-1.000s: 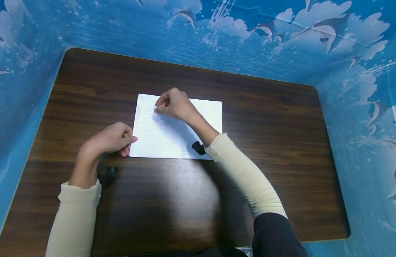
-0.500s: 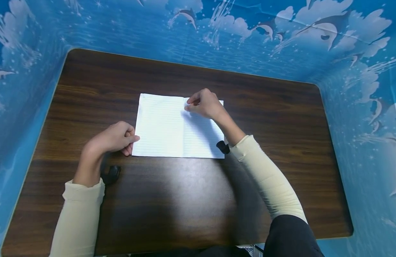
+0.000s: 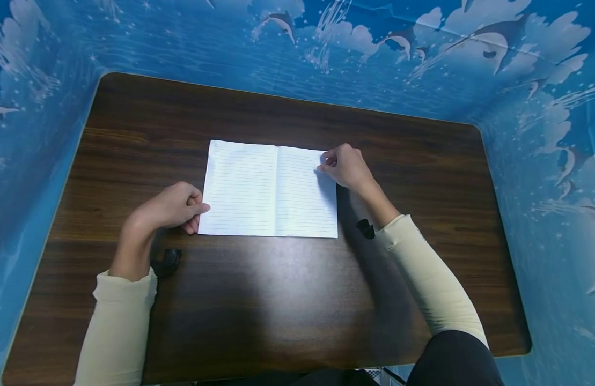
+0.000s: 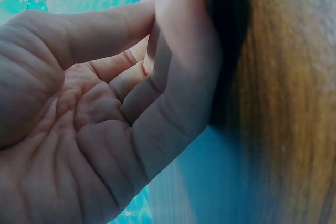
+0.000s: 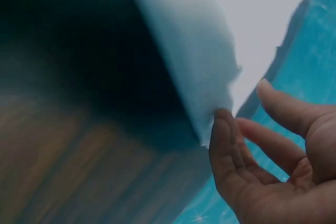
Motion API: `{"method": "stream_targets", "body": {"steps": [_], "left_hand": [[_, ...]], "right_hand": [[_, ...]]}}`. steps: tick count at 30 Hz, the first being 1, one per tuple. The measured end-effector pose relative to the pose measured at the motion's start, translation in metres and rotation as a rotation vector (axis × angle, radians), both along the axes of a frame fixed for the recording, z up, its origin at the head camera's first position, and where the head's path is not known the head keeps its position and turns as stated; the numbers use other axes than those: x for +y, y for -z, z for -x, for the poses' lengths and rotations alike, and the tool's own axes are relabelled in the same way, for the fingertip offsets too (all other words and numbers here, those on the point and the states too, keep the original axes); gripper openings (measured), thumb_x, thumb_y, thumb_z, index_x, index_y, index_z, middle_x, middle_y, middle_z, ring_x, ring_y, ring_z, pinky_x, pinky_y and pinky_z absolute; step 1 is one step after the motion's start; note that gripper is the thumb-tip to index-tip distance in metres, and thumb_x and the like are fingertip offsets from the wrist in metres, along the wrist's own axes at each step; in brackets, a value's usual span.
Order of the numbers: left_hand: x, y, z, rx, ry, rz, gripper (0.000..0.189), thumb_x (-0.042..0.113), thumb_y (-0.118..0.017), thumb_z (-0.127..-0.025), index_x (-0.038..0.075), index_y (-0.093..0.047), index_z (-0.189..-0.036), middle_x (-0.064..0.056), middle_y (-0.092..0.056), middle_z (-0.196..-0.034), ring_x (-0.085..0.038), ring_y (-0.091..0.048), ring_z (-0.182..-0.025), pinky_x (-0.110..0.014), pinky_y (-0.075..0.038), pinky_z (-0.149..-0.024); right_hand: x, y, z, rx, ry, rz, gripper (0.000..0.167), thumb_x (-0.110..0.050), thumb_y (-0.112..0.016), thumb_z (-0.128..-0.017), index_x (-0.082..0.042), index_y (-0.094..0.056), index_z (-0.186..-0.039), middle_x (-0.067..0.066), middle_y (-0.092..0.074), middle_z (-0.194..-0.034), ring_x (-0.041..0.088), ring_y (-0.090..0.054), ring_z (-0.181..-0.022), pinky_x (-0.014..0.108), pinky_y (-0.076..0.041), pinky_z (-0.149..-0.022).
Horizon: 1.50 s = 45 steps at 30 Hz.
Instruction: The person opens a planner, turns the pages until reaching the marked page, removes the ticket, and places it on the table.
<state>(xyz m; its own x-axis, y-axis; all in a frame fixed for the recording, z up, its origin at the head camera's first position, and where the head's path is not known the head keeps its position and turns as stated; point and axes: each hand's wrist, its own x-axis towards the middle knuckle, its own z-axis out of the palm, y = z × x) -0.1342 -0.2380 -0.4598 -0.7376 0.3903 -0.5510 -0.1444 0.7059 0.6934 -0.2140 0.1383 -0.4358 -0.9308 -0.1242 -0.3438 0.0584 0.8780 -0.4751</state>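
An open notebook (image 3: pixel 239 187) with ruled white pages lies flat on the dark wooden table. At its left edge, near the lower corner, my left hand (image 3: pixel 174 206) pinches it, thumb on top and the other fingers curled at the edge. My right hand (image 3: pixel 347 167) is at the upper right corner of the right page (image 3: pixel 304 198). In the right wrist view, that hand's fingers (image 5: pixel 223 135) touch the paper (image 5: pixel 205 66), while the thumb stands apart from them. The left wrist view shows the left thumb (image 4: pixel 110 30) meeting the bent fingers; the paper there is washed out by glare.
The brown wooden table (image 3: pixel 278 300) has rounded corners. A blue sheet printed with dolphins (image 3: pixel 278 59) rises along its back and sides. Small black wrist cameras (image 3: pixel 168 261) sit at the cuffs of both pale sleeves.
My right hand has moved right, from over the left page across the fold to the right page's upper corner. The notebook's centre fold has come into view. The left hand stays put.
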Motion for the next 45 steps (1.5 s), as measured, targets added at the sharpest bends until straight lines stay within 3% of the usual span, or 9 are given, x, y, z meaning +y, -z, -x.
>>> {"method": "stream_targets", "body": {"steps": [9,13,20,25,31,37,41,45], "left_hand": [[0.000,0.000,-0.001,-0.015,-0.005,0.009,0.024,0.012,-0.063,-0.109,-0.004,-0.066,-0.091,-0.009,-0.069,-0.073,-0.019,-0.068,-0.062,-0.028,-0.061,-0.064],[0.001,-0.002,-0.001,-0.010,-0.004,0.012,0.024,0.011,-0.062,-0.109,-0.004,-0.065,-0.091,-0.010,-0.069,-0.072,-0.019,-0.068,-0.061,-0.029,-0.061,-0.064],[0.001,-0.003,-0.001,0.006,-0.012,0.012,0.023,0.011,-0.063,-0.109,-0.004,-0.065,-0.091,-0.009,-0.068,-0.072,-0.019,-0.068,-0.061,-0.028,-0.060,-0.063],[0.000,-0.003,-0.001,0.000,-0.013,0.017,0.023,0.011,-0.062,-0.109,-0.004,-0.065,-0.093,-0.010,-0.068,-0.073,-0.019,-0.068,-0.061,-0.029,-0.060,-0.063],[0.000,-0.001,-0.001,-0.010,-0.018,0.008,0.024,0.012,-0.063,-0.109,-0.003,-0.064,-0.091,-0.009,-0.069,-0.073,-0.020,-0.069,-0.062,-0.029,-0.060,-0.064],[-0.001,-0.003,0.000,-0.012,-0.006,0.013,0.023,0.012,-0.062,-0.109,-0.003,-0.064,-0.093,-0.010,-0.069,-0.074,-0.020,-0.069,-0.063,-0.029,-0.061,-0.065],[0.000,-0.004,-0.001,-0.011,-0.003,0.014,0.023,0.012,-0.061,-0.110,-0.004,-0.065,-0.093,-0.010,-0.069,-0.074,-0.020,-0.069,-0.063,-0.030,-0.061,-0.065],[0.001,-0.004,-0.001,-0.009,-0.005,0.015,0.024,0.012,-0.061,-0.110,-0.004,-0.065,-0.093,-0.010,-0.069,-0.074,-0.020,-0.069,-0.063,-0.030,-0.061,-0.065]], "right_hand": [[0.013,0.024,-0.012,0.161,-0.118,-0.191,0.052,-0.019,-0.077,-0.101,-0.002,-0.062,-0.148,0.024,-0.072,-0.128,0.032,-0.060,-0.114,0.043,-0.062,-0.087],[0.014,0.027,-0.015,0.203,-0.091,-0.159,0.046,-0.018,-0.077,-0.101,-0.005,-0.067,-0.143,0.021,-0.075,-0.121,0.031,-0.059,-0.113,0.043,-0.063,-0.086],[0.011,0.025,-0.021,0.147,-0.055,-0.143,0.040,-0.019,-0.074,-0.103,-0.009,-0.069,-0.142,0.019,-0.074,-0.104,0.027,-0.068,-0.084,0.031,-0.055,-0.065],[0.015,0.029,-0.024,0.175,-0.038,-0.044,0.049,-0.017,-0.076,-0.102,-0.010,-0.065,-0.148,0.016,-0.072,-0.092,0.025,-0.064,-0.071,0.031,-0.047,-0.059],[0.025,0.035,-0.025,0.206,0.079,0.106,0.056,-0.017,-0.080,-0.099,-0.003,-0.059,-0.149,0.018,-0.073,-0.101,0.027,-0.068,-0.081,0.031,-0.053,-0.067],[0.032,0.031,-0.022,0.159,0.215,0.236,0.033,-0.026,-0.078,-0.101,-0.001,-0.073,-0.122,0.016,-0.073,-0.094,0.025,-0.069,-0.077,0.026,-0.051,-0.062],[0.035,0.026,-0.019,0.135,0.231,0.296,0.025,-0.027,-0.077,-0.102,-0.003,-0.075,-0.104,0.012,-0.070,-0.088,0.021,-0.065,-0.073,0.024,-0.050,-0.061],[0.037,0.021,-0.018,0.125,0.223,0.354,0.024,-0.026,-0.075,-0.103,-0.002,-0.075,-0.100,0.015,-0.069,-0.087,0.025,-0.064,-0.073,0.025,-0.052,-0.062]]}}
